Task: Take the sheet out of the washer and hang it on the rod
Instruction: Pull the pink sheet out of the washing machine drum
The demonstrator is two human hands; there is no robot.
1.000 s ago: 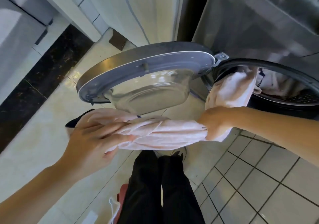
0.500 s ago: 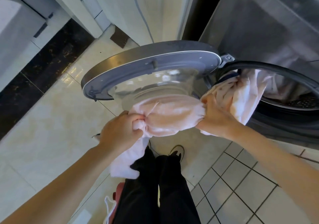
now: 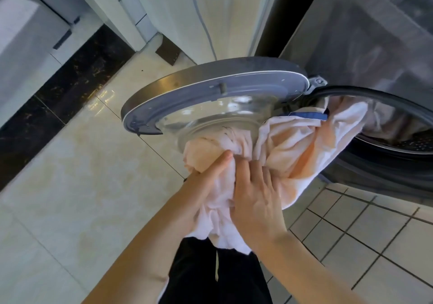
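Both hands had drawn together since the earlier frame, left hand [image 3: 206,186] and right hand [image 3: 256,200] clenched on the bunched pink sheet [image 3: 288,153], its tail inside the washer [image 3: 396,139], likely to snag the door [image 3: 210,99].

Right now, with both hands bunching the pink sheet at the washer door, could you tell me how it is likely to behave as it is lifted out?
Probably floppy: the sheet folds and sags between the left hand and right hand. It may drag or snag, since part trails into the washer drum. Loose ends will likely dangle toward the floor.
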